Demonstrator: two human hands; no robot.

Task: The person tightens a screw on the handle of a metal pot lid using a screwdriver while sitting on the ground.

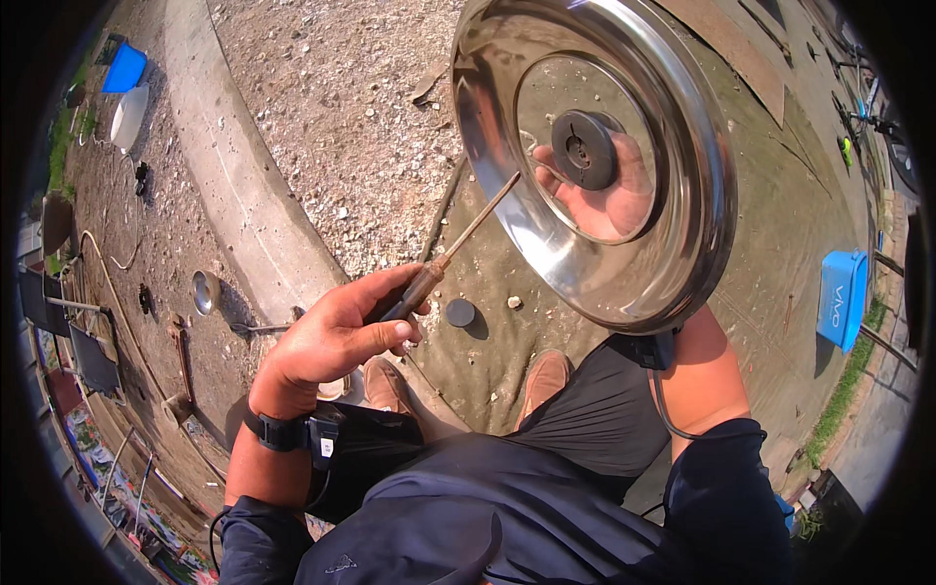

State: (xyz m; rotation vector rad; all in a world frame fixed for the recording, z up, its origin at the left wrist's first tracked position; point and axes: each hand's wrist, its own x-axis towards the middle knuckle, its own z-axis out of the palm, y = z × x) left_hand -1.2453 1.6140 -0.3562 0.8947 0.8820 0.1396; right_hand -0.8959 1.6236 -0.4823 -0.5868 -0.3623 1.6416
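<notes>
My left hand (346,322) is closed around the brown translucent handle of a screwdriver (426,285). The thin metal shaft points up and right, its tip near the lid's inner wall; whether they touch I cannot tell. A large shiny steel pot lid (697,195) with a glass centre is tilted upright at the upper right. On the glass sits a round black knob fitting (583,149) with a hole in its middle. My right hand (619,200) shows through the glass, supporting the lid from behind; its grip is partly hidden. A small dark round cap (460,312) lies on the ground between my shoes.
A metal bowl (206,292), a hammer (178,408) and a wrench-like tool (181,356) lie on the left. Blue containers stand far left (125,68) and right (841,297). A concrete strip (229,146) borders gravel. A bicycle (863,112) is at far right.
</notes>
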